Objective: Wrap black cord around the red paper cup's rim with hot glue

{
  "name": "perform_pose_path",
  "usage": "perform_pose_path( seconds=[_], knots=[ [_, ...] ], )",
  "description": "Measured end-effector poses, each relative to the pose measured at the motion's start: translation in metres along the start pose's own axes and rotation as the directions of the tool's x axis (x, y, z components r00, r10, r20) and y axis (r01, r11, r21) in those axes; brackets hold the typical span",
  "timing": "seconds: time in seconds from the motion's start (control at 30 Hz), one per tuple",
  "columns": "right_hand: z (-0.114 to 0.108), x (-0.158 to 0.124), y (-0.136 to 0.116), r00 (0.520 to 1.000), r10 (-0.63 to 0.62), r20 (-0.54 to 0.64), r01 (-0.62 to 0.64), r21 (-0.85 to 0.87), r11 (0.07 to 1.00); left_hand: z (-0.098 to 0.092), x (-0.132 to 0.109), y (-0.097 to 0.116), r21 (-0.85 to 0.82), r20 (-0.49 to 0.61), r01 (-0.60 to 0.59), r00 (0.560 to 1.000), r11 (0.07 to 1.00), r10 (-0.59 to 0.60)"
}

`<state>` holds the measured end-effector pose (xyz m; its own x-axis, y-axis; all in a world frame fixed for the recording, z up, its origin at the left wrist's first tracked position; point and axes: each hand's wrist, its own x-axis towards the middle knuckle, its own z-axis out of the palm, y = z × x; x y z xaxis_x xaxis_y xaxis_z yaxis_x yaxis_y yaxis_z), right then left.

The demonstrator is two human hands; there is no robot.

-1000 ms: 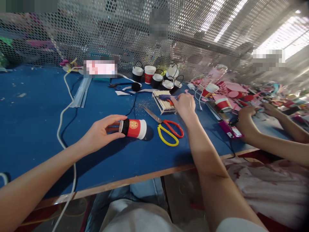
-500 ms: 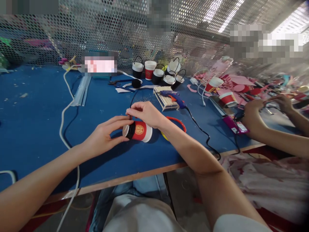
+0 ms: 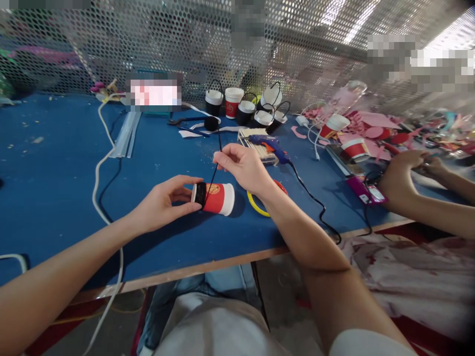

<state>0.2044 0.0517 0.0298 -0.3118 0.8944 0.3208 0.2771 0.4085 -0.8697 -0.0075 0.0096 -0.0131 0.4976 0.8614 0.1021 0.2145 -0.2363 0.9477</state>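
A red and white paper cup (image 3: 219, 199) lies on its side above the blue table, its base end wrapped in black cord (image 3: 201, 194). My left hand (image 3: 168, 202) grips that wrapped end between thumb and fingers. My right hand (image 3: 239, 165) pinches the strand of cord, which runs taut from the cup up to the fingers. Beyond the pinch, the strand leads back to a black ball of cord (image 3: 211, 123). Partly under my right forearm lies a ring of yellow tape (image 3: 257, 206), with a red ring beside it.
A blue glue gun (image 3: 267, 143) rests on a bundle of pale sticks (image 3: 256, 134). Several black-wrapped cups (image 3: 214, 103) with cord handles stand at the back by the mesh. A white cable (image 3: 97, 183) crosses the left side. At right, a co-worker's hands (image 3: 403, 168) work near pink scraps.
My right hand has moved up and to the right, drawing the cord strand away from the cup. The cup has turned slightly in my left hand, its emblem now higher.
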Motion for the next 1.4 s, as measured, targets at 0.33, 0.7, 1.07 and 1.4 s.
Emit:
perform_pose_path(
  seconds=[0.33,0.7,1.07,1.4],
  knots=[
    [0.009,0.002,-0.008,0.998,-0.067,-0.012,0.067,0.022,0.997,0.005,-0.003,0.003,0.008,0.026,0.015,1.0,1.0,-0.016],
    [0.01,0.004,0.01,0.997,0.034,0.076,-0.029,-0.059,0.998,0.005,-0.004,-0.002,0.142,0.038,-0.222,0.975,0.965,0.219],
    [0.015,0.001,0.017,0.986,0.086,0.144,-0.047,-0.253,0.966,0.004,-0.004,-0.004,0.33,0.082,-0.331,0.943,0.884,0.322],
    [0.019,-0.006,0.008,0.981,0.133,0.138,-0.072,-0.378,0.923,0.008,-0.003,-0.005,0.059,-0.002,-0.143,0.99,0.988,0.143]
  ],
)
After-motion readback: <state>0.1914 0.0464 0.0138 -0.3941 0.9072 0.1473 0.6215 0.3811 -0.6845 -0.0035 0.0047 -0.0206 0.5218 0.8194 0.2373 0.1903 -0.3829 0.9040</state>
